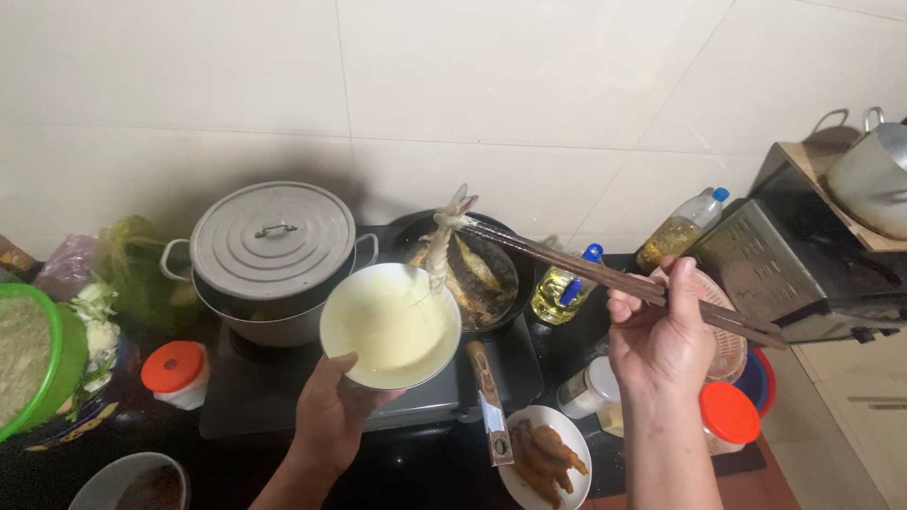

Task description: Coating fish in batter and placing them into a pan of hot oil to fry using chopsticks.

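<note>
**Hands at the stove: batter bowl and a shrimp on chopsticks**

Left hand (331, 411) cups a white bowl (390, 326) from below, fingers curled around its underside and thumb up against the near rim; the bowl is tilted toward the camera and shows pale, creamy batter inside. Right hand (659, 342) is closed around a pair of dark chopsticks (624, 280), pinching them between thumb and fingers. The chopstick tips reach up and to the left of that hand and clamp a battered shrimp (441, 247), which hangs tail-up just above the far rim of the bowl.

Just beyond the bowl sits a dark frying pan (496, 283) with pieces already lying in it; its handle (488, 401) points back between the two hands. Below the right hand, a white plate (548, 458) carries browned fried pieces. Beyond the left hand stands a lidded metal pot (271, 255). Two oil bottles (564, 288) stand just past the right hand's fingers, and an orange-lidded jar (727, 420) sits beside its wrist.
</note>
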